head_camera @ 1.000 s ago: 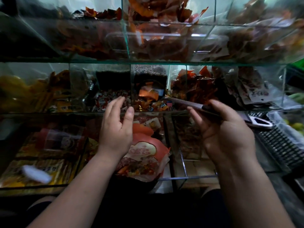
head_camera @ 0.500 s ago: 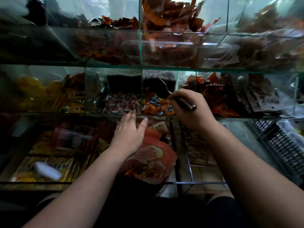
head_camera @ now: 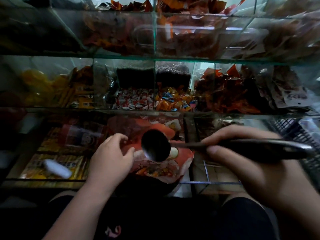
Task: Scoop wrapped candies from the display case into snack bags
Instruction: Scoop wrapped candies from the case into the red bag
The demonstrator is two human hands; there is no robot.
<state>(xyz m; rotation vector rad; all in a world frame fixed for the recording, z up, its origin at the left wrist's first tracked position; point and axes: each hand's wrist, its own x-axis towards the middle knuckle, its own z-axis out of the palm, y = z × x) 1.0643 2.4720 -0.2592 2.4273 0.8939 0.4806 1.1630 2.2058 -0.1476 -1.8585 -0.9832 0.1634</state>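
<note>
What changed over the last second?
The right hand drew the ladle back from the orange candies on the middle shelf, down over the snack bag. The left hand went from straight fingers to curling at the bag's rim. Bag and candies stayed put.

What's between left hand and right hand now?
Head view: the ladle, its bowl over the red snack bag, lies between left hand and right hand.
</note>
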